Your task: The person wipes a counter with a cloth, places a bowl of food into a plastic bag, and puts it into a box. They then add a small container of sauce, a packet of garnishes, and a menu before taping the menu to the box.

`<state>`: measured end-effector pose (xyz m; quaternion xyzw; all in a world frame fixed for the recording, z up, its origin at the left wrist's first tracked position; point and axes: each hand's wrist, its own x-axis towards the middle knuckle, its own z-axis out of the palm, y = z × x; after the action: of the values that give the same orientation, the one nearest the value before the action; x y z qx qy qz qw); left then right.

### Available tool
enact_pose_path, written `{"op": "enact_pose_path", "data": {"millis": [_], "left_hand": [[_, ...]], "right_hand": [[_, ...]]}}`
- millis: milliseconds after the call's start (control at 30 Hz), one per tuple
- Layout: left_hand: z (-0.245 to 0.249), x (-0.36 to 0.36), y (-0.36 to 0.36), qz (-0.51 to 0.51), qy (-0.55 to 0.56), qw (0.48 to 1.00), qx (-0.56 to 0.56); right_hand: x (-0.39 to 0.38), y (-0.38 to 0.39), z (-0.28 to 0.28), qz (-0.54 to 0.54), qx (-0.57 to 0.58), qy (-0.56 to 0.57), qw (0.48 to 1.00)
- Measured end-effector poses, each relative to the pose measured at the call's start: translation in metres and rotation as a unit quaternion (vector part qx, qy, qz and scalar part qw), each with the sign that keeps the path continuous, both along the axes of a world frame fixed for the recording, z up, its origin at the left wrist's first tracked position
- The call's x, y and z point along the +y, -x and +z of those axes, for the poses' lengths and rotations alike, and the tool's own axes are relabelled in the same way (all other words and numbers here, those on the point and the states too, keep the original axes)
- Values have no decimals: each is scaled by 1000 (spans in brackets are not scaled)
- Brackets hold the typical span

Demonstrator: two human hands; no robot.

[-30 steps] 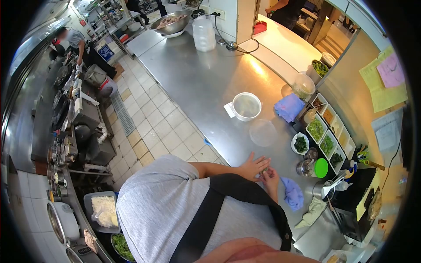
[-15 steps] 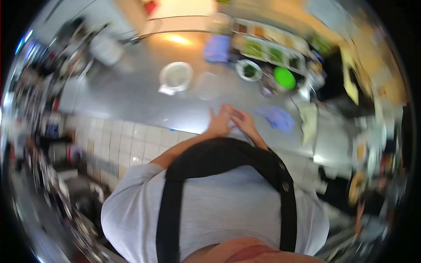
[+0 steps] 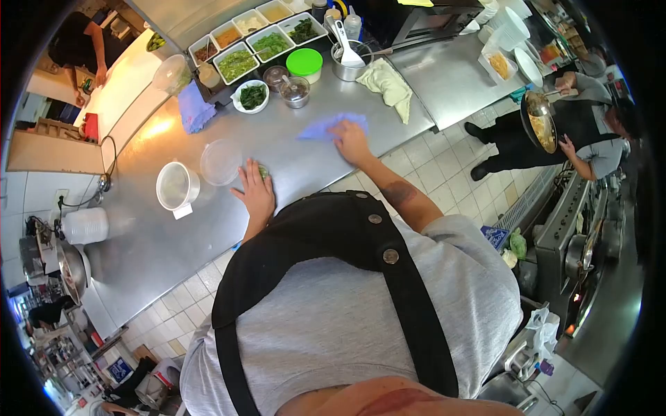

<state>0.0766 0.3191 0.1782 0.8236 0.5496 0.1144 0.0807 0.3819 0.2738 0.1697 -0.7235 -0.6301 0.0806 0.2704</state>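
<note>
Near the surface (image 3: 139, 243)'s near edge, the left hand (image 3: 257, 194) spreads its fingers wide by one small green item (image 3: 263, 170); the right hand (image 3: 352, 143) touches one of two purple cloths (image 3: 318, 130), its grip unclear.

White trays (image 3: 270, 46) of chopped greens and other ingredients stand in two rows along the back of the counter. In front of them are a bowl (image 3: 252, 107) of dark leaves and a tub with a bright green lid (image 3: 304, 62). A white spatula (image 3: 350, 58) leans in a metal pot (image 3: 347, 73), with a crumpled pale cloth (image 3: 388, 84) just beside it. On the right, a person in a dark apron (image 3: 579, 126) holds a pan (image 3: 540, 123) of food. At the upper left, another person (image 3: 75, 43) stands beyond a lit ledge (image 3: 125, 90).
</note>
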Motion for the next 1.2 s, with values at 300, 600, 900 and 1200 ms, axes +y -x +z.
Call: {"op": "enact_pose_path", "data": {"millis": [300,600,900,1200], "left_hand": [[3,31,-10,-5,18,1000,-3],[0,32,-14,3,5,999,-35],[-22,67,4,36,-28,998,-38],[-20,89,6,51,-20,998,12]], "right_hand": [[-10,-108,83,94,152,196,964],[79,-73,9,-58,-112,-2,992],[-96,-76,31,89,121,215,965],[7,-71,74,115,5,144,983]]}}
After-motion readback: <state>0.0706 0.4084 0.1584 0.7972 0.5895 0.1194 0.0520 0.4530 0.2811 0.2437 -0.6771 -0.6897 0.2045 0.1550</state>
